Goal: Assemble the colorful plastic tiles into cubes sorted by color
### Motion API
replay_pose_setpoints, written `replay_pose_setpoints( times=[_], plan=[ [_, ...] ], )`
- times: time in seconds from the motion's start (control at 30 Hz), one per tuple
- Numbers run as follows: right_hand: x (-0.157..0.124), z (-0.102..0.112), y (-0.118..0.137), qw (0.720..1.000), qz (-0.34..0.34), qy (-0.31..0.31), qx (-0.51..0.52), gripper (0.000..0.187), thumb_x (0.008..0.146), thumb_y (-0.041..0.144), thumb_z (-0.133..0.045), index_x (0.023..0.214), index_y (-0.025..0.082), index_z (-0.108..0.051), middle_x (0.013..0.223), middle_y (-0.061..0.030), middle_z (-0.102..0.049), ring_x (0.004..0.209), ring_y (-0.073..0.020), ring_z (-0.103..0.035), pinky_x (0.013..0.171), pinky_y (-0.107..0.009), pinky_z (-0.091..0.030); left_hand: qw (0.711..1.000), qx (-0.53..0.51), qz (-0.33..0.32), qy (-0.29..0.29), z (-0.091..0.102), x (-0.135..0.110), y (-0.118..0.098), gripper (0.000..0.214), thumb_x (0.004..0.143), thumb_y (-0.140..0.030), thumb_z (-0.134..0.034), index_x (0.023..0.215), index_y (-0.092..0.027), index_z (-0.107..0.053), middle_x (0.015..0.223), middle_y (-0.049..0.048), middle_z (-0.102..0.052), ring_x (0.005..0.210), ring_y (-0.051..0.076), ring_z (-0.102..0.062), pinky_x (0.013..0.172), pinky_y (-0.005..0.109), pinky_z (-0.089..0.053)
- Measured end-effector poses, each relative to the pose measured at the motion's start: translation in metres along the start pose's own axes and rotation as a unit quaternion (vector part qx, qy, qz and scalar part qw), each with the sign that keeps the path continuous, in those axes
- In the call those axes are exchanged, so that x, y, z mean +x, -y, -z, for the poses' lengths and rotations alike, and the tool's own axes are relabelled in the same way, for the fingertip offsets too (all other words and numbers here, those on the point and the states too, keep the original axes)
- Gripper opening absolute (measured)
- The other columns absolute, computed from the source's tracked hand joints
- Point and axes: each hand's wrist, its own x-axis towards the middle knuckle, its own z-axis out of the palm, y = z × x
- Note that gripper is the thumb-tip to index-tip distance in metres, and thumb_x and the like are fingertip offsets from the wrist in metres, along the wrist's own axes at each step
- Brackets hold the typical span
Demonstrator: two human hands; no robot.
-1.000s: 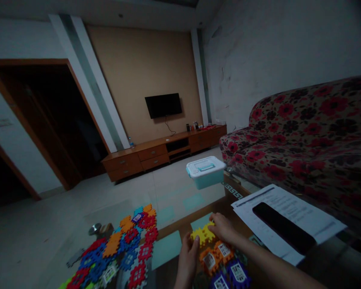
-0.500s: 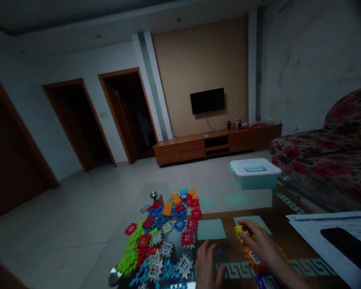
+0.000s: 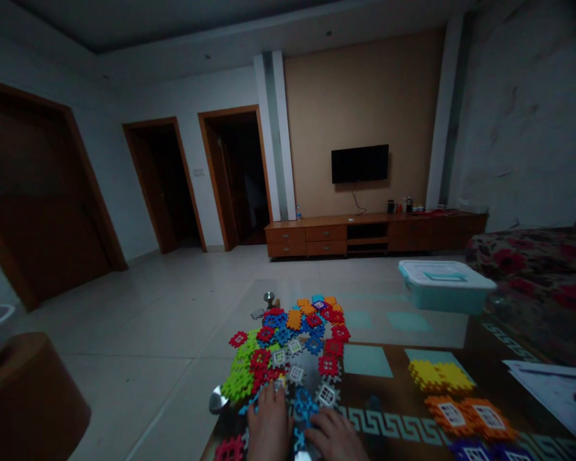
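Far out past your left hand, a round brown object point(image 3: 29, 400) stands on the tiled floor, too dark to name. Just left of that hand, a shiny metal piece point(image 3: 217, 400) sits at the edge of the glass-topped table point(image 3: 403, 330).

Your left hand point(image 3: 269, 426) lies at the near edge of a heap of interlocking plastic blocks point(image 3: 288, 346), its fingers pointing away from you and close together. A few red, green, blue and white blocks spread out just beyond it. Only the backs of the fingers show, so you can't tell whether they pinch anything.

Your right hand point(image 3: 335, 436) sits just beside the left, angled inward, its fingers together on blue blocks at the heap's near side. Whether it grips one is also hidden. The two hands are nearly touching.

Right of your right hand, past a teal square point(image 3: 367, 360) on the table, yellow blocks point(image 3: 441, 376) lie joined in a flat row. Orange blocks point(image 3: 470, 415) sit nearer you, and purple blocks point(image 3: 489, 453) sit nearer still, at the picture's bottom edge. Beyond them, a white-lidded teal plastic box point(image 3: 445, 286) stands on the table, with sheets of paper point(image 3: 557, 387) further right.
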Motion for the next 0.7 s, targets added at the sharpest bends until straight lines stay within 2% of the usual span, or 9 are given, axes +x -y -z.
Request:
replay_pose_setpoints(
  times=[0.13, 0.3, 0.53, 0.6, 0.7],
  plan=[
    [0.002, 0.035, 0.000, 0.996, -0.082, -0.024, -0.010, 0.038, 0.075, 0.011, -0.060, 0.106, 0.031, -0.067, 0.119, -0.0007, -0.066, 0.116, -0.0257, -0.054, 0.096, -0.037, -0.042, 0.996, -0.031, -0.056, 0.058, -0.001, -0.007, 0.002, 0.054, 0.075, -0.014, -0.047, 0.128, -0.020, -0.053, 0.148, 0.0117, -0.042, 0.138, 0.028, -0.034, 0.108, 0.049, -0.031],
    [0.001, 0.049, -0.007, 0.990, -0.141, -0.016, -0.021, 0.041, 0.072, 0.005, -0.051, 0.103, 0.025, -0.069, 0.122, -0.0053, -0.065, 0.119, -0.0263, -0.052, 0.100, -0.037, -0.040, 0.981, -0.112, -0.121, 0.104, -0.009, -0.005, -0.006, 0.059, 0.070, -0.017, -0.054, 0.128, -0.023, -0.053, 0.147, 0.0090, -0.043, 0.138, 0.026, -0.035, 0.112, 0.044, -0.028],
    [-0.008, 0.054, -0.004, 0.995, -0.085, 0.003, 0.052, 0.058, 0.068, 0.002, -0.048, 0.121, 0.020, -0.062, 0.135, -0.0113, -0.055, 0.124, -0.0239, -0.051, 0.103, -0.030, -0.038, 0.963, -0.201, -0.172, 0.060, -0.020, 0.008, -0.003, 0.063, 0.068, -0.004, -0.047, 0.131, -0.012, -0.051, 0.146, 0.0160, -0.043, 0.136, 0.023, -0.038, 0.115, 0.034, -0.028],
    [-0.011, 0.058, 0.001, 0.995, -0.077, 0.002, 0.070, 0.062, 0.067, 0.001, -0.046, 0.125, 0.019, -0.059, 0.134, -0.0117, -0.055, 0.122, -0.0232, -0.052, 0.102, -0.029, -0.039, 0.965, -0.198, -0.166, 0.042, -0.018, 0.007, 0.001, 0.059, 0.071, -0.002, -0.044, 0.129, -0.011, -0.052, 0.145, 0.0170, -0.043, 0.136, 0.021, -0.038, 0.114, 0.032, -0.028],
    [-0.014, 0.067, 0.007, 0.993, -0.102, 0.000, 0.062, 0.060, 0.065, 0.000, -0.044, 0.118, 0.019, -0.063, 0.124, -0.0107, -0.062, 0.114, -0.0247, -0.055, 0.098, -0.033, -0.042, 0.975, -0.178, -0.131, 0.012, -0.008, 0.003, 0.009, 0.051, 0.073, -0.002, -0.045, 0.121, -0.013, -0.058, 0.135, 0.0144, -0.053, 0.128, 0.022, -0.046, 0.110, 0.033, -0.033]
  ],
)
